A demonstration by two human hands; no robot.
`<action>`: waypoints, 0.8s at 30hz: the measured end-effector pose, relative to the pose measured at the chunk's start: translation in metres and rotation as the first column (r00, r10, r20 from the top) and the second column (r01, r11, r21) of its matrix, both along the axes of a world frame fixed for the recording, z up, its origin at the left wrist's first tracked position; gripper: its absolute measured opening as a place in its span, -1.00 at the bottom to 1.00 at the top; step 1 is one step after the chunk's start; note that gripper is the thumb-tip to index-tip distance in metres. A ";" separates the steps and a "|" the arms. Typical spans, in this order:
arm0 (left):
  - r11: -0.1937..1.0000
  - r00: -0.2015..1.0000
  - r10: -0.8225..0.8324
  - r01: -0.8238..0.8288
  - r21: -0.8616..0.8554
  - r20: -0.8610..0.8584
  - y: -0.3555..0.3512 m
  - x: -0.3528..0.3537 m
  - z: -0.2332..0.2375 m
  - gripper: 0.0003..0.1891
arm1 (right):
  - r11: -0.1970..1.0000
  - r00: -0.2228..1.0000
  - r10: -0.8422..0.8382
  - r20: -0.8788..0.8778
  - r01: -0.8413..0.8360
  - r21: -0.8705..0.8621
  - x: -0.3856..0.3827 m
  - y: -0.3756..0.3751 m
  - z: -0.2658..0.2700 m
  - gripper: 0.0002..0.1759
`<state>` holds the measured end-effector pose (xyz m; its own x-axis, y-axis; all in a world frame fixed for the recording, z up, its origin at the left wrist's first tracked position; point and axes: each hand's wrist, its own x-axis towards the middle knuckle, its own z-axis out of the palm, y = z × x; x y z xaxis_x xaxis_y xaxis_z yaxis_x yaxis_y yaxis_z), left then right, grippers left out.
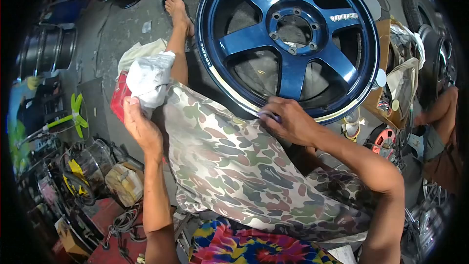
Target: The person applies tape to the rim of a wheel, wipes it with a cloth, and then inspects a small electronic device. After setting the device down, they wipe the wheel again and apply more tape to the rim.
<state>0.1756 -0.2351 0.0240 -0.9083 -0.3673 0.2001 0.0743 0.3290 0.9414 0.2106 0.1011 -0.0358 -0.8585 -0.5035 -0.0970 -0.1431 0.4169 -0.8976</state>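
Note:
A blue six-spoke wheel rim (293, 76) fills the upper middle, with a pale strip (234, 94) along its lower left edge. My right hand (288, 121) is closed at the rim's lower edge, around a small dark purplish item that I cannot make out. On the left, my left hand (141, 124) grips a crumpled white cloth (149, 78), its thumb and fingers against the cloth's lower end. Behind that cloth show a red object (117, 98) and a cream cloth (141, 51). Camouflage fabric (234, 166) covers my lap below the rim.
A wooden box (383, 73) with cloths stands right of the rim, near a red reel (383, 139). Another person's bare limb (443, 110) shows at far right. Cables (126, 222) and a green-bladed fan (75, 116) are on the left, with dark rims above.

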 end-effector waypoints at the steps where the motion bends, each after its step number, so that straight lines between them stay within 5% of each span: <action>1: 1.000 1.000 -0.001 0.001 0.009 0.000 0.001 0.000 0.001 -0.71 | 0.999 0.999 0.032 0.003 -0.032 0.033 0.005 0.014 0.001 -0.82; 3: 0.989 0.992 -0.119 0.115 0.089 0.035 0.004 0.001 0.010 -0.69 | 0.995 0.998 0.066 0.007 -0.066 0.071 0.008 0.022 0.002 -0.82; 6: 0.934 0.953 -0.246 0.282 -0.221 0.175 0.034 0.007 0.035 -0.71 | 0.998 0.998 0.056 0.002 -0.056 0.028 -0.002 0.003 0.001 -0.81; 9: 0.728 0.780 -0.527 0.619 -0.295 0.337 0.073 0.008 0.050 -0.83 | 1.000 1.000 0.003 -0.002 -0.003 -0.029 -0.017 -0.007 -0.002 -0.80; 12: 0.486 0.629 -0.683 0.771 -0.411 0.371 0.098 0.003 0.022 -0.84 | 0.994 0.991 -0.086 -0.106 0.093 0.064 -0.031 0.043 0.040 -0.78; 13: 0.476 0.621 -0.696 0.775 -0.416 0.361 0.100 0.004 0.009 -0.84 | 0.994 0.982 -0.059 -0.181 0.075 0.084 -0.034 0.076 0.045 -0.79; 15: 0.185 0.488 -0.787 0.770 -0.610 0.378 0.102 0.004 -0.016 -0.85 | 0.933 0.976 -0.202 -0.085 0.218 0.287 -0.025 0.132 0.074 -0.75; 18: 0.117 0.468 -0.812 0.716 -0.688 0.348 0.118 0.023 -0.031 -0.85 | 0.819 0.883 -0.467 0.052 0.410 0.402 0.010 0.203 0.117 -0.65; 19: 0.068 0.449 -0.828 0.676 -0.734 0.336 0.126 0.029 -0.032 -0.84 | 0.815 0.884 -0.460 -0.079 0.456 0.357 0.027 0.234 0.107 -0.65; 22: 0.041 0.405 -0.861 0.659 -0.751 0.308 0.170 0.049 -0.035 -0.83 | 0.681 0.749 -0.659 -0.069 0.632 0.371 0.081 0.269 0.106 -0.66; 24: 0.042 0.372 -0.885 0.662 -0.748 0.280 0.204 0.061 -0.044 -0.82 | 0.570 0.566 -0.820 0.085 0.794 0.211 0.118 0.284 0.076 -0.67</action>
<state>0.2370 -0.0310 -0.0200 -0.4510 0.8813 0.1408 0.8578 0.3845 0.3409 0.3288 0.3853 0.0402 -0.8644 0.4215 -0.2741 0.4490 0.4020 -0.7980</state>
